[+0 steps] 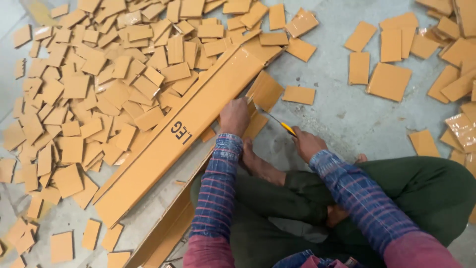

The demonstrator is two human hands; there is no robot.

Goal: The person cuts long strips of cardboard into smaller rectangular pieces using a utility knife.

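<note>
My left hand (pixel 234 117) presses down on the near end of a long brown cardboard strip (pixel 173 144) that lies diagonally on the floor. My right hand (pixel 307 144) grips a yellow-handled utility knife (pixel 280 124), its blade pointing toward the strip's edge by my left hand. A partly cut rectangular piece (pixel 265 91) stands tilted at the strip's end. I sit cross-legged in dark green trousers, a bare foot (pixel 258 166) beneath my arms.
A dense heap of small cut cardboard rectangles (pixel 89 84) covers the floor to the left. More pieces (pixel 389 79) lie scattered at the upper right. Another cardboard strip (pixel 166 233) lies by my left knee. Grey concrete floor (pixel 342 114) shows between.
</note>
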